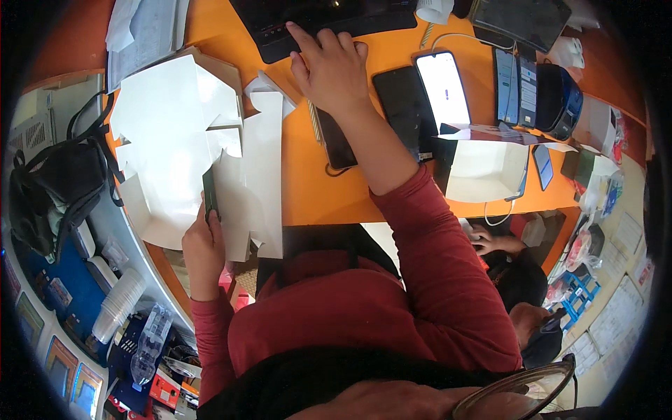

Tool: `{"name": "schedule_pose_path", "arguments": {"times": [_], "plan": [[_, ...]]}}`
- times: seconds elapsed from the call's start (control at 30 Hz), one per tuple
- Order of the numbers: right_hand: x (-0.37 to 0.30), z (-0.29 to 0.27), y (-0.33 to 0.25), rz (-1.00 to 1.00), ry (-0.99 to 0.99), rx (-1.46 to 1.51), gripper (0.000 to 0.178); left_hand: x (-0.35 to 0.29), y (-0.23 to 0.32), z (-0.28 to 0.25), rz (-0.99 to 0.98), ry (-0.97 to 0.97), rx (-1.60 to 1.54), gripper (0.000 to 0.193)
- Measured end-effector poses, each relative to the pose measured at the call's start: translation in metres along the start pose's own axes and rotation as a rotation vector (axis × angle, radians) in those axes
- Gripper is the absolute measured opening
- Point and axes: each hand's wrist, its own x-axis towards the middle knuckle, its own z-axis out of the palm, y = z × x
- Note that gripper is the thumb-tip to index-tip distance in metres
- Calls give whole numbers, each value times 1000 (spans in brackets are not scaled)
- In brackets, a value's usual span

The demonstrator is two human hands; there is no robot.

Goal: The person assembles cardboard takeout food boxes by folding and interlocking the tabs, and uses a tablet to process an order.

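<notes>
Left grip (204, 241) closed on a slim dark object (211, 196), right grip (336, 73) with index finger extended

By the left grip, the slim dark object is pinched between thumb and fingers and is seen nearly edge-on, over unfolded white cardboard (164, 119) at the left of the bench (318, 199). By the right grip nothing is held: its fingers are spread, and the index finger is pointed at the lower edge of a black-framed screen (336, 17); whether it is being touched cannot be told.

Under the right forearm, a dark phone (334, 143) is partly covered. To the right of that arm, a black flat device (400, 101) is placed beside a phone with a lit white screen (444, 87). Nearer the front edge, an open white box (486, 171) is seen. Beyond the bench's left side, a black bag (66, 185) is seen; at the lower right, another person's hand (493, 240) is partly visible.
</notes>
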Motion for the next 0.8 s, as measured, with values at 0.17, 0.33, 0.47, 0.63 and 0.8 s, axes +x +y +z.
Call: {"name": "schedule_pose_path", "arguments": {"times": [0.17, 0.33, 0.47, 0.63, 0.8], "plan": [[1, -1, -1, 4, -20, -17, 47, 1, 5, -2, -24, -7, -10, 40], [1, -2, 0, 7, -50, -28, 46, 0, 5, -2, -16, -7, 6, 41], [1, -1, -1, 23, -60, -19, 47, 1, 7, -2, -39, -16, -9, 41], [0, 0, 0, 34, -35, -40, 48, 1, 8, -2, -6, 3, 2, 41], [1, -3, 0, 22, -19, 18, 46, 1, 8, -2, 14, 21, -2, 41]]}}
